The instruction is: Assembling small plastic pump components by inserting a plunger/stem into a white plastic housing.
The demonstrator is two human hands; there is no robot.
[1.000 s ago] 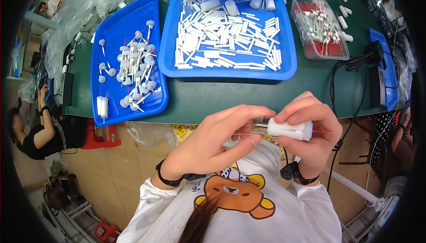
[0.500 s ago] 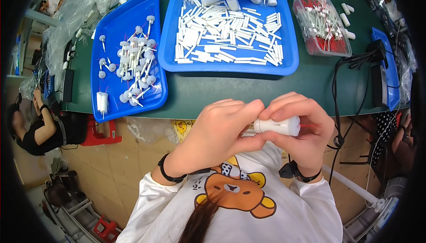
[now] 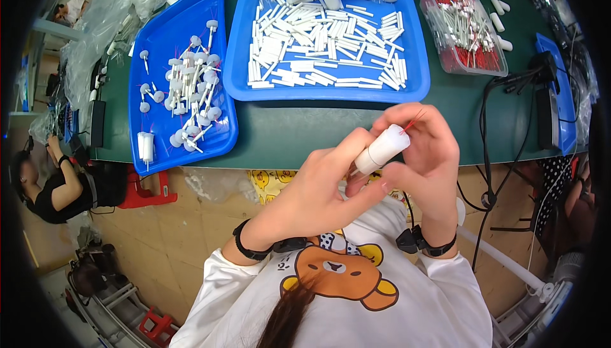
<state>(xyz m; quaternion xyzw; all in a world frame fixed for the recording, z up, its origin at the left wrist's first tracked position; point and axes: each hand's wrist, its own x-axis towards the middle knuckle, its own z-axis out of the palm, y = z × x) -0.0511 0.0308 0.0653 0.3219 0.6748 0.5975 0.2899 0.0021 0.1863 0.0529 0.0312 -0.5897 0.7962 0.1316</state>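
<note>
White cylinder (image 3: 382, 151): red wires (image 3: 415, 120) already protruding
Left hand (image 3: 315, 186): grip clamped on cylinder
Right hand (image 3: 431, 157): grip apart beside it
White tubes (image 3: 270, 49): many left loose

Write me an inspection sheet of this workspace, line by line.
Surface: green table, carrying trays and a box.
Job's things: white cylinder with red wires, in hand; left blue tray holds capped rods; middle blue tray holds short white sticks; clear box holds red-wired parts.
Clutter: plastic wrap at far left; loose white pieces right of the clear box.
Hands: left hand grips the white cylinder; right hand cupped open around its wired end, contact unclear.
Cables: black cables hang past the table's near edge, at right.
Surroundings: another person and red stool at left; tiled floor.
</note>
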